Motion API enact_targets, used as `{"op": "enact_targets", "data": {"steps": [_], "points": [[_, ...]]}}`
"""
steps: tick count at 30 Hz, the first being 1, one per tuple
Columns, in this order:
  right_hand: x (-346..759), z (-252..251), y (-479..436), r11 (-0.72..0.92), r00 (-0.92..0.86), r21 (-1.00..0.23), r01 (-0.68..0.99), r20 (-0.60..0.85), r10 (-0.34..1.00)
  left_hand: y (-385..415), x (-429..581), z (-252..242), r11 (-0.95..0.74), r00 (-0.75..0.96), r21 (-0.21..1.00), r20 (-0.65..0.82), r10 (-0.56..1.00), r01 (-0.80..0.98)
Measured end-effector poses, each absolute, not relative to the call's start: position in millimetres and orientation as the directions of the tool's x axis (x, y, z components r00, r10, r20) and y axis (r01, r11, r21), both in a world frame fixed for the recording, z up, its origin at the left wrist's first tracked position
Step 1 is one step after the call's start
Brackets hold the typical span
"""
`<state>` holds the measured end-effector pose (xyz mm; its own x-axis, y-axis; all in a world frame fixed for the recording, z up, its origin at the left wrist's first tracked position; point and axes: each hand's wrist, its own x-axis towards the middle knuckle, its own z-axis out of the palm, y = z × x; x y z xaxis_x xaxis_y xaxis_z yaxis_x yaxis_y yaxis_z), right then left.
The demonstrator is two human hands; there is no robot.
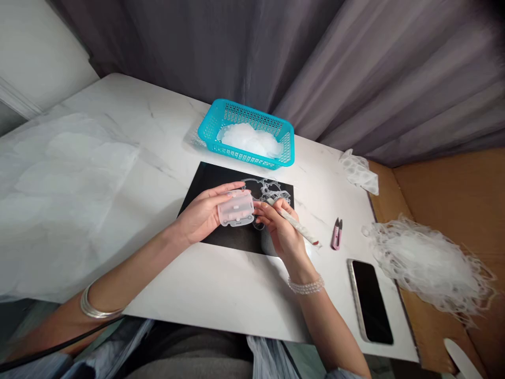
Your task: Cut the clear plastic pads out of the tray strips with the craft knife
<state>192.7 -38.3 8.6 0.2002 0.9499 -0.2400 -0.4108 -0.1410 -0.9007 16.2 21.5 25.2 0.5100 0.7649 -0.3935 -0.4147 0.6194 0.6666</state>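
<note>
My left hand (pixel 201 211) is closed on a translucent, rounded rectangular silicone piece (pixel 235 208) with small tabs and holes, held over a black mat (pixel 213 176). Its far edge sits between my thumb and fingers. In my right hand (pixel 281 223) lies a slim pale stick-like tool (pixel 299 227) with a reddish end, angled down to the right; I cannot make out its exact kind. The right fingertips are at the right edge of the piece. Beyond them, thin clear trimmed strips (pixel 272 188) lie on the mat.
A blue basket (pixel 245 156) with whitish translucent pieces stands behind the mat. Pink thread snips (pixel 336 235) and a phone (pixel 370 301) lie to the right. A cardboard box (pixel 445 179) holds a heap of clear scraps (pixel 430 263). Plastic bags (pixel 67 200) cover the left side.
</note>
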Motion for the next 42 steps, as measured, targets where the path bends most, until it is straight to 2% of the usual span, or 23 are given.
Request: {"op": "enact_targets", "data": {"steps": [6, 19, 22, 24, 27, 30, 33, 38, 42], "points": [[186.7, 8.7, -42.3, -0.184, 0.087, -0.887, -0.424, -0.242, 0.966, 22.1, 16.3, 27.4, 0.606, 0.486, 0.679, -0.398, 0.778, -0.413], [192.9, 10.4, -41.0, -0.113, 0.24, -0.908, -0.404, -0.224, 0.945, 26.9, 11.6, 28.5, 0.61, 0.512, 0.644, -0.368, 0.776, -0.462], [195.9, 11.7, -41.6, -0.052, 0.281, -0.921, -0.386, -0.171, 0.944, 28.0, 10.6, 24.8, 0.609, 0.516, 0.645, -0.363, 0.776, -0.461], [195.6, 14.9, -43.3, 0.029, 0.364, -0.949, -0.313, -0.092, 0.927, 27.0, 11.1, 21.0, 0.601, 0.498, 0.656, -0.371, 0.784, -0.457], [189.1, 22.3, -49.6, 0.086, 0.456, -0.992, -0.091, 0.036, 0.889, 21.4, 14.9, 17.6, 0.626, 0.486, 0.644, -0.416, 0.769, -0.439], [179.4, 28.4, -57.0, 0.024, 0.318, -0.998, 0.061, 0.042, 0.947, 13.2, 20.5, 19.4, 0.71, 0.605, 0.566, -0.409, 0.683, -0.418], [178.2, 31.0, -58.9, 0.025, 0.241, -0.999, 0.023, 0.03, 0.97, 8.9, 23.2, 22.9, 0.754, 0.675, 0.52, -0.388, 0.628, -0.402], [205.0, 31.8, -50.8, 0.135, 0.496, -0.985, -0.107, 0.065, 0.866, 14.8, 20.3, 24.9, 0.744, 0.635, 0.508, -0.413, 0.653, -0.435], [223.8, 29.5, -48.3, 0.147, 0.562, -0.977, -0.157, 0.034, 0.827, 20.1, 19.0, 25.4, 0.755, 0.631, 0.472, -0.427, 0.648, -0.456]]}}
